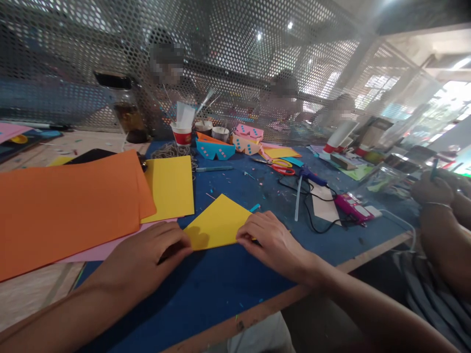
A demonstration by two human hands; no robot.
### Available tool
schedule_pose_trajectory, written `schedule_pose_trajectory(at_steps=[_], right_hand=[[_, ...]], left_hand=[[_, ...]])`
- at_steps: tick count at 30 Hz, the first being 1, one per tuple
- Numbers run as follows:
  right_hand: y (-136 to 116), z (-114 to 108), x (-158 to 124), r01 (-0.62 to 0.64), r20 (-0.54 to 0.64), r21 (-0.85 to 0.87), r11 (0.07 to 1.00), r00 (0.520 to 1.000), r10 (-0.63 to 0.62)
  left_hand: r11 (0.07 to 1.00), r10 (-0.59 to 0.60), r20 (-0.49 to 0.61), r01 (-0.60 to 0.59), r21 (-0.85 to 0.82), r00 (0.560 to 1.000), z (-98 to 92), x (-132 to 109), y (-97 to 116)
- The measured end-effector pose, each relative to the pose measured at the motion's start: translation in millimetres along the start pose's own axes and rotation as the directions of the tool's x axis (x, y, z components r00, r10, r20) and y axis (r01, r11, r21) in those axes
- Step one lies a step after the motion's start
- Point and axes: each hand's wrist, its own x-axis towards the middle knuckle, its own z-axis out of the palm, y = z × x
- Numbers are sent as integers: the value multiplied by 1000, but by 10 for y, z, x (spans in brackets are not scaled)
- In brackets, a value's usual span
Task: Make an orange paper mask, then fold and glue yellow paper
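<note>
A piece of yellow foam paper [221, 223] lies on the blue tabletop, one corner pointing away from me. My left hand [162, 245] pinches its left corner between thumb and fingers. At the opposite side my right hand [270, 238] grips the right corner, its fingers curled over the edge. Left of it rests another yellow sheet [172, 189], partly under a stack of large orange sheets [73, 211]. A pink sheet [95, 250] peeks out below the orange ones.
Scissors [281, 169], a blue glue gun [312, 176] with a black cord and a purple box [353, 208] lie to the right. Blue paper glasses [215, 149], a red cup [182, 133] and a jar [128, 110] stand behind. Another person's hand [434, 189] is at far right.
</note>
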Motion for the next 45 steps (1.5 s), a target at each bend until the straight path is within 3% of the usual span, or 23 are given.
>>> schedule_pose_trajectory(at_steps=[7, 11, 17, 20, 25, 28, 30, 38, 45], right_hand=[[-1, -24, 36, -143, 25, 65, 988, 990, 141], [-13, -18, 40, -193, 41, 60, 979, 981, 191], [-27, -18, 22, -194, 43, 46, 980, 980, 193], [-25, -20, 19, -186, 40, 38, 982, 982, 185], [-1, -20, 17, -165, 35, 43, 985, 986, 163], [27, -35, 9, -152, 40, 56, 987, 988, 150], [50, -52, 1, -145, 48, 75, 987, 989, 141], [156, -109, -69, -143, 86, 113, 983, 987, 133], [239, -133, -167, -215, 87, 85, 973, 974, 208]], left_hand=[[984, -157, 59, 161, -69, 986, -27, 25, 34], [984, -168, 49, 170, -51, 985, -13, 37, 16], [1000, -19, -26, 19, 13, 999, 21, 20, -22], [990, 126, -54, -122, 75, 991, 42, 20, -4], [886, 408, -72, -375, 272, 910, 81, -2, -56], [811, 514, -37, -472, 347, 857, 94, -38, -129], [790, 533, -22, -488, 370, 846, 91, -64, -146], [831, 450, 50, -438, 343, 892, 7, -143, 22], [757, 503, 81, -484, 440, 861, 8, -170, -6]])
